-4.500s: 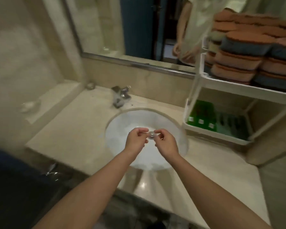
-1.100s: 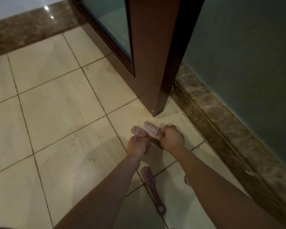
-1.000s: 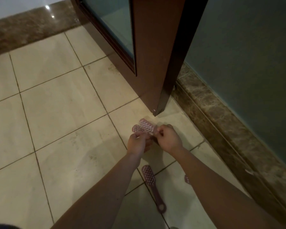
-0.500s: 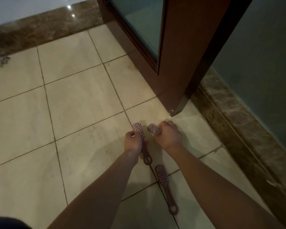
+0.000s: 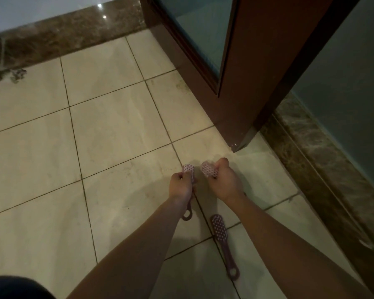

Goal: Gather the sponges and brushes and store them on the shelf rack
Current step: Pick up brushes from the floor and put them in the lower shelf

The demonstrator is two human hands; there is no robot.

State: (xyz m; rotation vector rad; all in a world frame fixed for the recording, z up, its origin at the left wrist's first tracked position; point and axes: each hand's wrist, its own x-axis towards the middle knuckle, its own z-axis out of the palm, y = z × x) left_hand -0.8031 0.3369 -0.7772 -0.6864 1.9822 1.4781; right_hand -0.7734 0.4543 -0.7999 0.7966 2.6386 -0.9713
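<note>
My left hand [image 5: 180,185] grips a purple brush [image 5: 189,172] by its handle; the bristle head sticks out above my fist and the looped handle end hangs below my wrist. My right hand [image 5: 225,182] grips a second purple brush [image 5: 208,169], whose head shows to the left of my knuckles. A third purple brush [image 5: 222,242] lies on the tiled floor between my forearms, bristles up. The shelf rack and the sponges are out of view.
A brown door [image 5: 244,67] with a glass panel stands open just beyond my hands, its lower corner close to my right hand. A dark marble skirting [image 5: 324,165] runs along the right wall and another along the back. Beige floor tiles [image 5: 108,130] spread to the left.
Earlier I stood at a sink beside the rack. Over the last second my hands drew apart, each with one brush, and the view shifted left and back.
</note>
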